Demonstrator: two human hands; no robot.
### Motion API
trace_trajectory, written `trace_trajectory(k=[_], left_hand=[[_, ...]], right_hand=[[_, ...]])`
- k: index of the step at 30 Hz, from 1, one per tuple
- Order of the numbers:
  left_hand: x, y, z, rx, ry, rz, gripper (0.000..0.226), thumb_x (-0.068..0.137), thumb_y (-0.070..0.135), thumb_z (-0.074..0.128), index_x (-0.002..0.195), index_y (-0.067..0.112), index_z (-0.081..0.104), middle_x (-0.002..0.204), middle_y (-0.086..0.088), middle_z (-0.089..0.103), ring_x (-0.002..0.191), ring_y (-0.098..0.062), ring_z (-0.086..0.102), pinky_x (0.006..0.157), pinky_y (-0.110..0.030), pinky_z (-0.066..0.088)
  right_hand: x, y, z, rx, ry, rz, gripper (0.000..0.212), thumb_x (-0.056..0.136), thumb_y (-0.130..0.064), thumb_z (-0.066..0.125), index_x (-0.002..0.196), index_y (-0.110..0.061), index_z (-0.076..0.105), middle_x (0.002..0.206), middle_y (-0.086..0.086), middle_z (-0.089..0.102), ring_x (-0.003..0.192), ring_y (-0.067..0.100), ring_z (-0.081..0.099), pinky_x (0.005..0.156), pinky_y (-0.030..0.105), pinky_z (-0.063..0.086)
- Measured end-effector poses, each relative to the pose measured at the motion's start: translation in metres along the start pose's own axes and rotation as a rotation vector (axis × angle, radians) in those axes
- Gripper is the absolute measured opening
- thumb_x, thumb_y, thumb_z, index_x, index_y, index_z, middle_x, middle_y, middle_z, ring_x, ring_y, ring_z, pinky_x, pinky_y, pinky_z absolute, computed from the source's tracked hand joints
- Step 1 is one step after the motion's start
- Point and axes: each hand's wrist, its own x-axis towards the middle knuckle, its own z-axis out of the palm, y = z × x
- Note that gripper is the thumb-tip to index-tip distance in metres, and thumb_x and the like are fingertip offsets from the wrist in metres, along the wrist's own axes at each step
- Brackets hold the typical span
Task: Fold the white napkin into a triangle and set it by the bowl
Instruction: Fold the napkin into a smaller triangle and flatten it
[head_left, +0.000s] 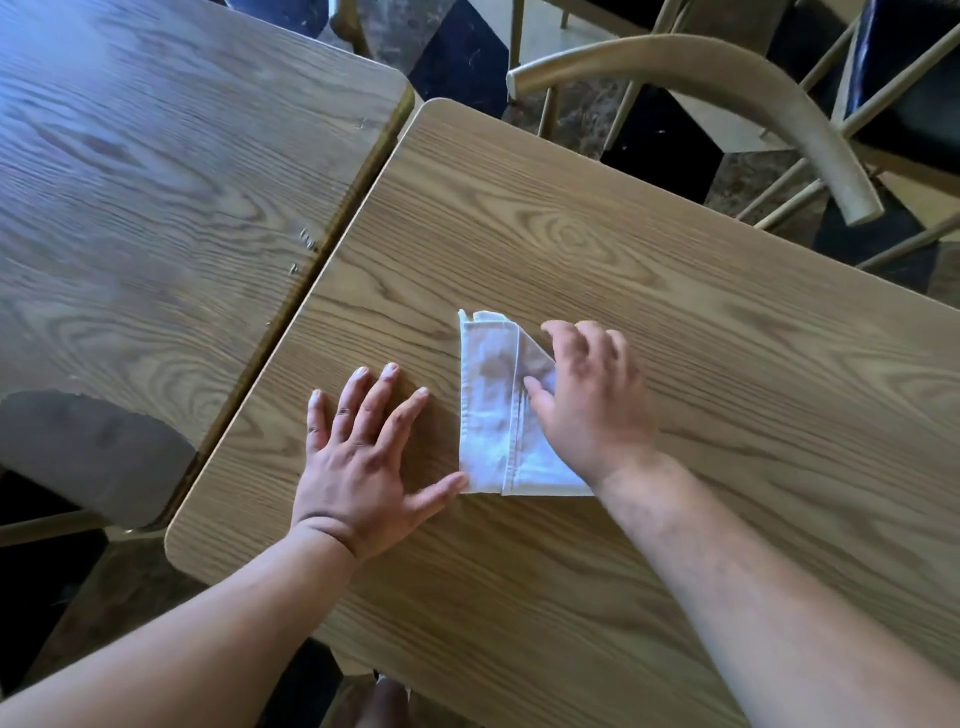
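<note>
A white napkin (493, 410) lies folded on the wooden table (649, 322), its right side turned in along a slanted edge and a hem running down its middle. My right hand (592, 400) rests on the napkin's right half with curled fingers pressing the fold; its thumb touches the hem. My left hand (358, 457) lies flat on the table just left of the napkin, fingers spread, its thumb tip touching the napkin's lower left corner. No bowl is in view.
A second wooden table (156, 182) stands close on the left, separated by a narrow gap. A curved wooden chair back (727, 88) stands behind the table at the upper right. Another chair's rounded back (98, 457) sits at lower left.
</note>
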Motion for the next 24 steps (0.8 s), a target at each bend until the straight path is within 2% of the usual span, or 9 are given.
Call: trace_trajectory(k=[2, 4, 7, 11, 15, 19, 22, 24], left_hand=[[0.001, 0.001, 0.000, -0.004, 0.000, -0.018, 0.102, 0.075, 0.098, 0.038, 0.157, 0.038, 0.039, 0.174, 0.003, 0.022, 0.164, -0.021, 0.003, 0.129, -0.061, 0.002], [0.001, 0.002, 0.000, -0.006, 0.006, -0.023, 0.102, 0.073, 0.098, 0.041, 0.156, 0.037, 0.040, 0.174, 0.003, 0.023, 0.164, -0.021, 0.004, 0.129, -0.061, 0.003], [0.001, 0.002, 0.000, -0.002, 0.006, -0.027, 0.103, 0.072, 0.097, 0.044, 0.155, 0.036, 0.042, 0.173, 0.003, 0.024, 0.163, -0.021, 0.005, 0.129, -0.061, 0.004], [0.001, 0.003, 0.000, 0.003, -0.005, -0.040, 0.104, 0.071, 0.097, 0.045, 0.156, 0.037, 0.040, 0.174, 0.004, 0.020, 0.163, -0.019, 0.001, 0.130, -0.059, 0.001], [0.000, 0.003, 0.001, 0.001, -0.002, -0.040, 0.103, 0.071, 0.095, 0.047, 0.156, 0.036, 0.040, 0.174, 0.004, 0.020, 0.163, -0.020, 0.002, 0.129, -0.061, 0.003], [0.000, 0.004, 0.002, 0.002, 0.020, -0.036, 0.102, 0.072, 0.094, 0.048, 0.155, 0.036, 0.041, 0.174, 0.003, 0.022, 0.163, -0.020, 0.003, 0.129, -0.061, 0.004], [-0.001, 0.002, 0.003, -0.005, 0.031, -0.027, 0.098, 0.075, 0.091, 0.049, 0.154, 0.035, 0.043, 0.173, 0.003, 0.025, 0.163, -0.020, 0.005, 0.130, -0.060, 0.003], [-0.004, 0.002, 0.006, -0.031, 0.079, 0.000, 0.086, 0.080, 0.082, 0.050, 0.151, 0.034, 0.049, 0.170, 0.002, 0.032, 0.162, -0.020, 0.013, 0.129, -0.060, 0.007]], right_hand=[[-0.017, -0.004, 0.004, 0.087, 0.141, -0.045, 0.053, 0.089, -0.029, 0.073, 0.136, -0.008, 0.059, 0.130, 0.016, 0.062, 0.124, 0.042, 0.056, 0.105, 0.056, 0.047], [-0.043, -0.011, 0.011, 0.166, 0.158, -0.126, 0.057, 0.094, -0.029, 0.066, 0.144, -0.003, 0.055, 0.144, 0.018, 0.058, 0.140, 0.043, 0.048, 0.116, 0.058, 0.038], [-0.087, -0.016, 0.029, 0.162, 0.028, -0.264, 0.068, 0.097, -0.037, 0.061, 0.156, -0.006, 0.045, 0.163, 0.015, 0.043, 0.154, 0.038, 0.033, 0.122, 0.061, 0.029], [-0.113, 0.018, 0.040, 0.025, -0.083, -0.298, 0.068, 0.103, -0.048, 0.049, 0.161, -0.013, 0.037, 0.171, 0.005, 0.029, 0.160, 0.028, 0.021, 0.123, 0.057, 0.030], [-0.117, 0.066, 0.030, -0.058, -0.074, -0.210, 0.060, 0.108, -0.044, 0.034, 0.162, -0.017, 0.037, 0.171, 0.002, 0.028, 0.160, 0.028, 0.023, 0.124, 0.060, 0.027], [-0.121, 0.103, 0.021, -0.098, -0.021, -0.036, 0.060, 0.106, -0.039, 0.033, 0.161, -0.016, 0.037, 0.171, 0.003, 0.029, 0.159, 0.030, 0.024, 0.124, 0.062, 0.023], [-0.118, 0.106, 0.021, -0.098, 0.020, -0.028, 0.060, 0.104, -0.036, 0.035, 0.160, -0.015, 0.040, 0.170, 0.004, 0.032, 0.158, 0.031, 0.028, 0.125, 0.061, 0.023], [-0.118, 0.103, 0.023, -0.112, 0.030, -0.029, 0.060, 0.104, -0.036, 0.035, 0.160, -0.016, 0.039, 0.169, 0.003, 0.032, 0.157, 0.031, 0.028, 0.126, 0.061, 0.022]])
